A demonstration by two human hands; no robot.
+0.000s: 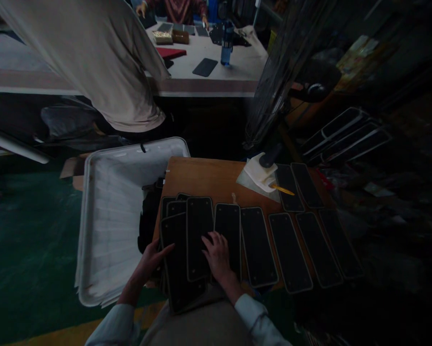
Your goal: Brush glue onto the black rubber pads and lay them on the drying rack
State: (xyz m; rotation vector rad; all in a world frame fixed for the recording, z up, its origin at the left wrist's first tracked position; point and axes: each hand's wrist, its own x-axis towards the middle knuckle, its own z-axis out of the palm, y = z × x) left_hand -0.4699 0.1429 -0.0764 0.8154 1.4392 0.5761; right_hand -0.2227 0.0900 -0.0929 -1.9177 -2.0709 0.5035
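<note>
Several flat black rectangular pads with pale edges lie in a row on a small wooden table (208,175). At the left end they overlap into a stack (181,259). My left hand (150,262) grips the stack's left edge, thumb over the top pad. My right hand (217,254) rests on the pads, its fingers bent down on one long pad (199,235) and the pad beside it (228,226). More pads (290,250) lie flat to the right, apart from both hands.
A white plastic tub (107,226) stands left of the table. White cloth (259,172) and a yellow pen (283,190) lie at the table's back. A fan (284,67) stands behind. A person in a pale shirt (104,57) stands at a far table with a blue bottle (226,43).
</note>
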